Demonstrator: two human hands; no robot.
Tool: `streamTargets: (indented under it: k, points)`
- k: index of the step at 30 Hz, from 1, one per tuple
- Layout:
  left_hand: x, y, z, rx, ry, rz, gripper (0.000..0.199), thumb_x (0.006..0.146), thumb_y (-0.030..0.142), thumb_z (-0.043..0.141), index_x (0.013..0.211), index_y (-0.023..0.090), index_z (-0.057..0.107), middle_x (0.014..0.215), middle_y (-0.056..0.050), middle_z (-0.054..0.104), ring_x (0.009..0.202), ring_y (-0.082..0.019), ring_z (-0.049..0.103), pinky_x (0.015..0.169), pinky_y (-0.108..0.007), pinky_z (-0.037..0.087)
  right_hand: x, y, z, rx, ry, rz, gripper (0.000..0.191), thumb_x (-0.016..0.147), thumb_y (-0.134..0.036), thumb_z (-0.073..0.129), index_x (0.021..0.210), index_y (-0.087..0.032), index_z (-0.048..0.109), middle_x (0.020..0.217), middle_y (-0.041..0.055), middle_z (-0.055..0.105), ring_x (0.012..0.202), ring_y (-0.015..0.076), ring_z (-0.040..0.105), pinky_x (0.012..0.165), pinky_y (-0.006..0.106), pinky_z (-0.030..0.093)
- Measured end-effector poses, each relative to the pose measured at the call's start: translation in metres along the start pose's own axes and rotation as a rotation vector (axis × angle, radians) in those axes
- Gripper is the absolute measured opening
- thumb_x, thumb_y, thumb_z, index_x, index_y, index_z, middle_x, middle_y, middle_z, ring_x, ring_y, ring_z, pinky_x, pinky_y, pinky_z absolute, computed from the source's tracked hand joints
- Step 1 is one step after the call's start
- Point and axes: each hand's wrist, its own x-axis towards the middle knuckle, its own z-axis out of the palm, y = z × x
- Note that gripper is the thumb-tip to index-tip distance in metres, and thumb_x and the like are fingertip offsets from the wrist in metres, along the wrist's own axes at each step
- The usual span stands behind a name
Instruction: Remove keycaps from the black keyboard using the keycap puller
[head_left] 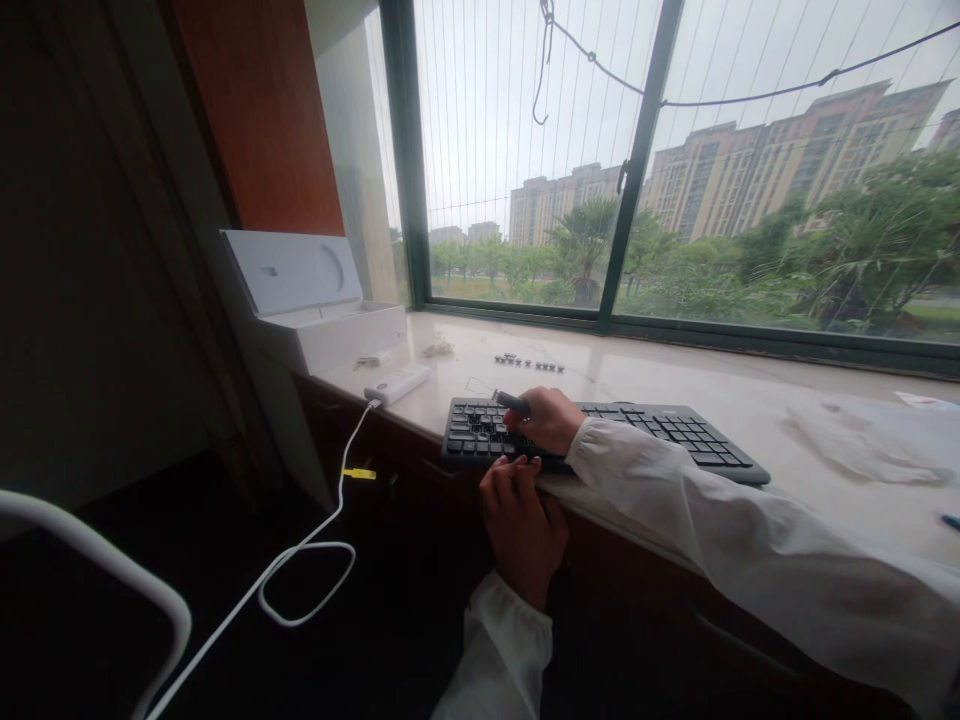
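Observation:
A black keyboard lies along the front edge of the white sill, with gaps among the keys at its left end. My right hand is closed around the dark handle of a wire keycap puller, above the keyboard's left part. The puller's thin wire loops point away to the left. My left hand rests its stretched fingertips on the keyboard's front edge and holds nothing. Behind the keyboard, several removed keycaps stand in a short row.
An open white box stands at the left end of the sill. Near it lies a white power bank-like device with a white cable hanging down. Crumpled clear plastic lies to the right. A window frame borders the back.

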Motion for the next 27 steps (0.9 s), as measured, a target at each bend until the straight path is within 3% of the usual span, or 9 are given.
streamTargets:
  k: [4, 11, 27]
  points:
    - [0.0000, 0.0001, -0.0005, 0.003, -0.007, 0.000, 0.035, 0.078, 0.005, 0.052, 0.111, 0.017, 0.057, 0.110, -0.010, 0.052, 0.117, -0.028, 0.044, 0.101, -0.047, 0.040, -0.0048, -0.0043, -0.0012, -0.008, -0.006, -0.029, 0.018, 0.075, -0.029, 0.065, 0.089, -0.031, 0.077, 0.089, 0.0009, 0.075, 0.085, 0.0174, 0.068, 0.070, 0.023, 0.043]
    - [-0.0017, 0.0003, -0.0008, -0.016, -0.010, -0.001, 0.036, 0.079, 0.005, 0.051, 0.112, 0.018, 0.057, 0.111, -0.009, 0.053, 0.119, -0.028, 0.043, 0.102, -0.046, 0.039, -0.0077, -0.0064, -0.0031, -0.214, 0.067, 0.014, 0.028, 0.084, -0.041, 0.055, 0.096, -0.025, 0.075, 0.093, 0.0096, 0.072, 0.086, 0.0241, 0.067, 0.069, 0.030, 0.043]
    - [-0.0009, 0.0023, -0.0022, 0.023, 0.008, 0.000, 0.036, 0.078, 0.006, 0.053, 0.111, 0.018, 0.059, 0.108, -0.009, 0.055, 0.117, -0.027, 0.046, 0.100, -0.045, 0.042, -0.0013, 0.0021, -0.0034, -0.060, 0.037, 0.031, 0.021, 0.074, -0.027, 0.066, 0.091, -0.031, 0.077, 0.091, 0.0024, 0.074, 0.088, 0.0193, 0.067, 0.068, 0.025, 0.043]
